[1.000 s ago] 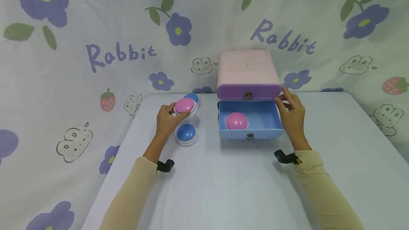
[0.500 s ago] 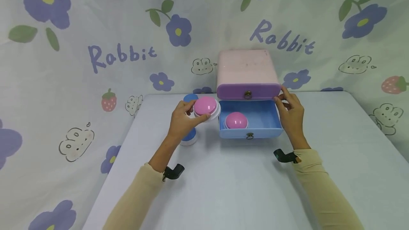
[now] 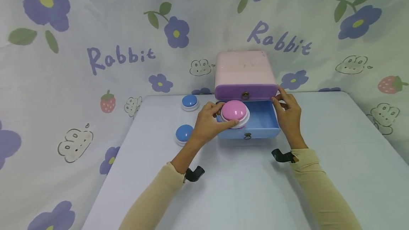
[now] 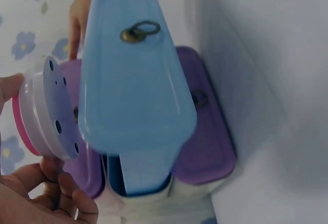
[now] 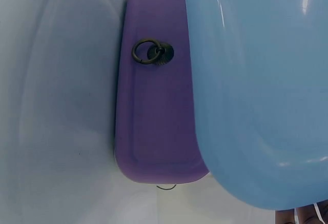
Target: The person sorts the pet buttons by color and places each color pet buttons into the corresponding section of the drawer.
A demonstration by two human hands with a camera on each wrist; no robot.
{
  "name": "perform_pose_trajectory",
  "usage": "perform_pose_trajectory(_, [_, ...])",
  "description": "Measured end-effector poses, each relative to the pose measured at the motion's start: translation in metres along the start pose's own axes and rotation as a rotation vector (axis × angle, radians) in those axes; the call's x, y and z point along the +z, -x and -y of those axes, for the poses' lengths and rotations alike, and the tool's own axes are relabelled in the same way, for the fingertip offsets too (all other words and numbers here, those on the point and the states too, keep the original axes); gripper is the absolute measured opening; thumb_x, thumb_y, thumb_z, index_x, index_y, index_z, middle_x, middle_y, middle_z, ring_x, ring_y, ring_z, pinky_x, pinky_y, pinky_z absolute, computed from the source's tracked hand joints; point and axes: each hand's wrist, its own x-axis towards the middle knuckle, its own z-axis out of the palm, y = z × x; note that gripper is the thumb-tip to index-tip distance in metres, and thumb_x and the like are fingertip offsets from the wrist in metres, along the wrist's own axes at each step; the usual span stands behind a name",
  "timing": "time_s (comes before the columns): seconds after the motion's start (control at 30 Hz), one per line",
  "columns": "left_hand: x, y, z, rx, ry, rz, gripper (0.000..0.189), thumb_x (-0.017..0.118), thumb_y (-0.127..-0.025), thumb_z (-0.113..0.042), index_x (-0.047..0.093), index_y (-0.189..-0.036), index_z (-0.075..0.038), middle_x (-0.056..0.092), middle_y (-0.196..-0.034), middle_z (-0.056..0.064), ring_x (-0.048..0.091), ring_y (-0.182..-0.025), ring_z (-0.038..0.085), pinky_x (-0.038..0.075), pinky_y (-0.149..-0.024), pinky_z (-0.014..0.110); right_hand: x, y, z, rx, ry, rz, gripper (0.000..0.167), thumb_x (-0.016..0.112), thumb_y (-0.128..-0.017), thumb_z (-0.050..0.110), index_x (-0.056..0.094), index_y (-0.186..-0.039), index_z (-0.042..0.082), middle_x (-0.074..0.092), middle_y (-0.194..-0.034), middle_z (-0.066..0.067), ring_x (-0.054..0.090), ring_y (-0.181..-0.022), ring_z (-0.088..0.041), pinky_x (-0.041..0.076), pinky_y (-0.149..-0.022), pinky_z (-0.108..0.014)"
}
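Holding a pink button (image 3: 234,110) above the open blue drawer (image 3: 263,114).
The left hand (image 3: 207,124) pinches this button, not yet released; the right hand (image 3: 289,114) grips the cabinet (image 3: 244,68) at its four o'clock edge. Two blue buttons (image 3: 190,100) stand on the desk (image 3: 239,187) toward nine o'clock, so the work looks unfinished. In the drawer, bare room lies toward three o'clock; walls are near.

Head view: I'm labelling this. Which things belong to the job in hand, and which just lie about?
In the job:
pink disc, in the left hand
open blue drawer
pink cabinet, right hand at its edge

Seemingly lying about:
far blue disc, not held
near blue disc, likewise
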Motion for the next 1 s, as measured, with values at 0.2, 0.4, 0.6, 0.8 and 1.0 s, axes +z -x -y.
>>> perform_pose_trajectory(0.2, [0.027, -0.004, -0.008, 0.039, -0.019, 0.023, 0.08, 0.088, -0.074, -0.042, 0.058, -0.14, -0.006, 0.047, -0.098, 0.003, 0.048, -0.094, 0.017, 0.046, -0.072, 0.026, 0.001, 0.001, 0.001, -0.004, 0.01, 0.005, 0.048, 0.065, -0.099, 0.017, 0.054, -0.146, 0.02, 0.062, -0.108, -0.01, 0.058, -0.104, -0.021, 0.046, -0.09, -0.013])
perform_pose_trajectory(0.4, [0.048, -0.009, -0.013, 0.038, -0.097, 0.018, 0.084, 0.085, -0.075, -0.049, 0.056, -0.142, -0.007, 0.048, -0.096, 0.002, 0.048, -0.09, 0.015, 0.044, -0.071, 0.026, 0.001, 0.0, 0.001, -0.039, 0.014, 0.011, 0.048, 0.066, -0.098, 0.015, 0.055, -0.145, 0.02, 0.062, -0.106, -0.011, 0.058, -0.103, -0.02, 0.046, -0.089, -0.012])
perform_pose_trajectory(0.6, [0.056, -0.016, -0.021, 0.154, -0.507, 0.051, 0.095, 0.068, -0.082, -0.068, 0.04, -0.154, -0.012, 0.053, -0.107, -0.001, 0.046, -0.096, 0.016, 0.04, -0.082, 0.032, 0.0, -0.002, -0.003, -0.088, 0.026, 0.013, 0.049, 0.07, -0.095, 0.011, 0.058, -0.143, 0.019, 0.062, -0.103, -0.013, 0.057, -0.101, -0.016, 0.045, -0.087, -0.011])
perform_pose_trajectory(0.8, [0.049, -0.008, -0.016, 0.174, -0.47, 0.086, 0.085, 0.069, -0.085, -0.062, 0.046, -0.151, -0.014, 0.055, -0.1, 0.0, 0.045, -0.095, 0.015, 0.04, -0.086, 0.035, -0.001, -0.003, -0.003, -0.098, 0.009, 0.027, 0.05, 0.068, -0.096, 0.01, 0.057, -0.143, 0.02, 0.061, -0.101, -0.01, 0.058, -0.1, -0.022, 0.045, -0.088, -0.012])
perform_pose_trajectory(1.0, [0.038, 0.002, -0.001, 0.218, -0.331, 0.044, 0.08, 0.079, -0.079, -0.055, 0.056, -0.143, -0.013, 0.055, -0.096, 0.003, 0.046, -0.092, 0.017, 0.037, -0.083, 0.036, -0.004, -0.004, -0.005, -0.073, 0.029, 0.011, 0.05, 0.067, -0.096, 0.011, 0.057, -0.144, 0.021, 0.061, -0.101, -0.008, 0.058, -0.099, -0.024, 0.044, -0.088, -0.01])
